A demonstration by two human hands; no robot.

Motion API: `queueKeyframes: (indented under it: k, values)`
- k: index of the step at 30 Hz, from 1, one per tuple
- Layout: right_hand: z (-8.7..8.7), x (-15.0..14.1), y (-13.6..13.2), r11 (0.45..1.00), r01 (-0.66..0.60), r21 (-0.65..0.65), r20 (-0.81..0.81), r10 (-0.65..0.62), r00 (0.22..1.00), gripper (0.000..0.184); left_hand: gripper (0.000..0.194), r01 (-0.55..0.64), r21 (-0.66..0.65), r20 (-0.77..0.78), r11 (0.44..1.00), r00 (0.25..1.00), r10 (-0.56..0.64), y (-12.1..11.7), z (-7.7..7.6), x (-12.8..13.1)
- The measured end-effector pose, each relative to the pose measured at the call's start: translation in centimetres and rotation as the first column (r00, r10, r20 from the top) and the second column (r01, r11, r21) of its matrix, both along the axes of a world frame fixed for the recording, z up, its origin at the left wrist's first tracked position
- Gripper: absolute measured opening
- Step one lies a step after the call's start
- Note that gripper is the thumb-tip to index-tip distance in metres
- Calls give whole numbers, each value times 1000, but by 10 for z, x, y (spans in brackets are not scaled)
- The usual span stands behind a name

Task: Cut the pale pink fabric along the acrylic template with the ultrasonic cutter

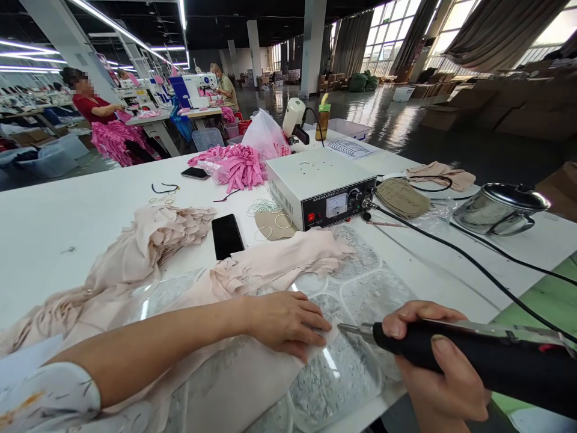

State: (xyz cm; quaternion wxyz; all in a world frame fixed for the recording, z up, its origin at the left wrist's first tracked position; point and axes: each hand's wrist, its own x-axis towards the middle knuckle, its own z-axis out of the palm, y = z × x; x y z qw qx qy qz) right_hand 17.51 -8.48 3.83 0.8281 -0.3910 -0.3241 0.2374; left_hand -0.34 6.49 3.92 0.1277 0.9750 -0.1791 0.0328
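Note:
My left hand [288,322] lies flat, fingers stretched out, pressing a pale pink fabric piece [252,373] onto a clear plastic sheet [356,282]. My right hand [437,367] is wrapped round a black handheld tool [478,355] whose metal tip [354,329] points at the fabric edge just beside my left fingertips. A black cable [455,252] runs from the tool back to a white control box [322,186] with a dial and meter.
Stacks of pale pink fabric pieces [148,246] lie on the white table [58,222], with a black phone [226,236], a second phone [195,173], bright pink pieces [241,165] and a steel pot [500,209]. People sit at sewing machines at the back left.

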Motion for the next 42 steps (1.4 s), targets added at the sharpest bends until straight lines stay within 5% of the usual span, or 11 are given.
queueKeyframes:
  k: [17,27,34,42]
  values:
    - [-3,-1,5,997,71,43,23,-72,997,12,35,90,128,24,988,995,-94,11,-2,2]
    - [-7,2,2,996,84,11,-18,-84,996,11,40,43,-3,-22,999,999,-43,16,-18,-1]
    - [-6,3,4,995,98,-5,-25,-98,995,13,43,-25,-115,-236,993,972,-3,17,-18,-1]
    - [10,-3,-2,998,56,-36,-76,-59,995,14,43,-29,-157,-196,987,981,-3,16,-18,1]
